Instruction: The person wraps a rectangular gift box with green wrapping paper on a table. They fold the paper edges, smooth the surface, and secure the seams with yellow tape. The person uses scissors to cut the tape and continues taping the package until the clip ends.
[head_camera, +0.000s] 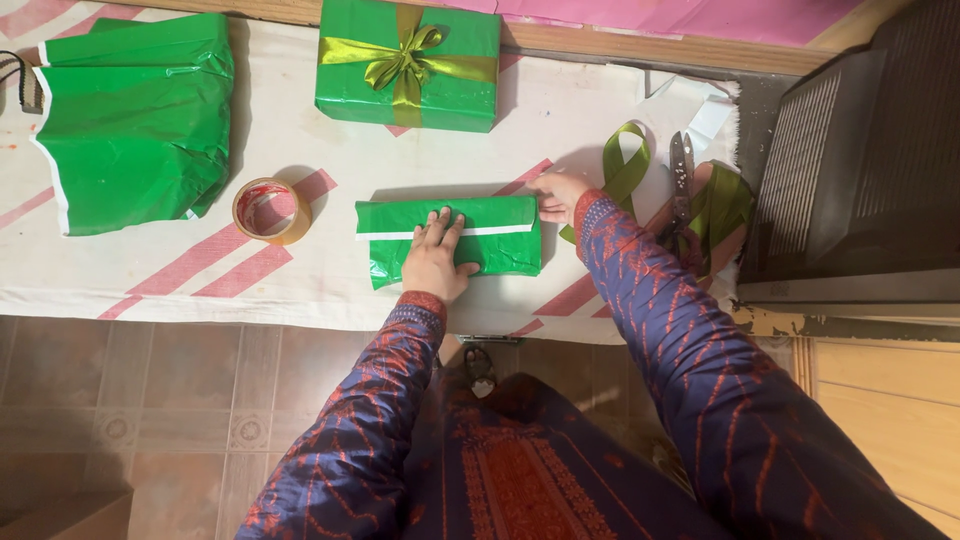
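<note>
- The left hand (436, 262) lies flat, fingers spread, pressing down on a half-wrapped parcel (450, 238) in green paper; it grips nothing, only holds the parcel down.
- The right hand (558, 195) sits at the parcel's right end, fingers curled against the fold there, pinching or pushing the paper; which of the two cannot be told.
- The parcel lies lengthwise near the front edge of the tabletop (300, 150), about the middle, with a white strip of the paper's underside showing along the top flap.
- A tape roll (271, 210), brownish, lies flat just left of the parcel, apart from it.
- A crumpled sheet (135, 120) of the same green paper lies at the far left.
- A finished gift box (408, 65), green with a gold-green bow, sits behind the parcel near the back edge.
- Green ribbon (625, 165) loops just right of the right hand, with more of it bunched further right.
- Scissors (682, 170) lie among the ribbon, blades pointing away from the person.
- A dark slatted box (860, 150) stands at the right end.
- Both sleeves are dark blue with a red pattern.
</note>
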